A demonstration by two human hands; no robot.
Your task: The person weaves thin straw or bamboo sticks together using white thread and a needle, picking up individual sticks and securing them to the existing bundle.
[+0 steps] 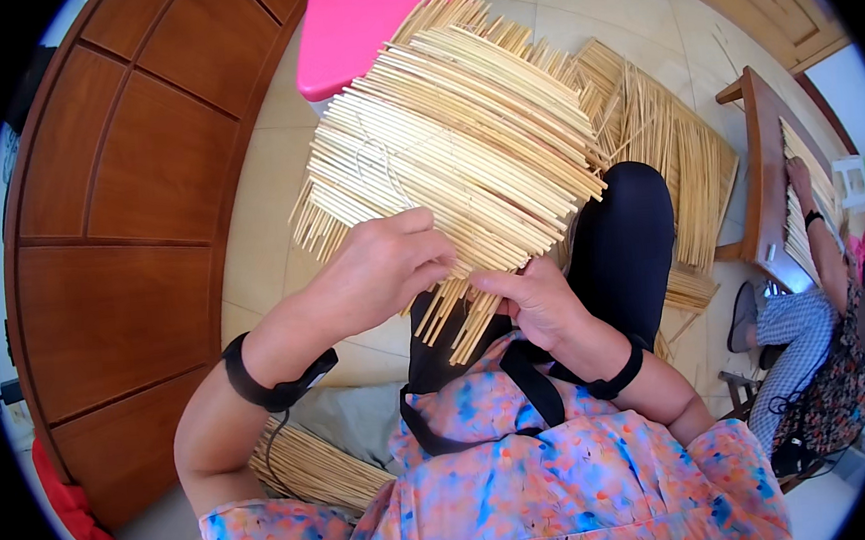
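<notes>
A woven straw mat is held up over the lap, and everything is placed from it. At its lower edge the left hand is closed on the straw ends, fingers curled over them. Just right of that, the right hand is pinched shut on a few loose stalks. Behind the mat, a pink stool is seen on the tiled floor. To the mat's right, loose straw bundles are piled.
</notes>
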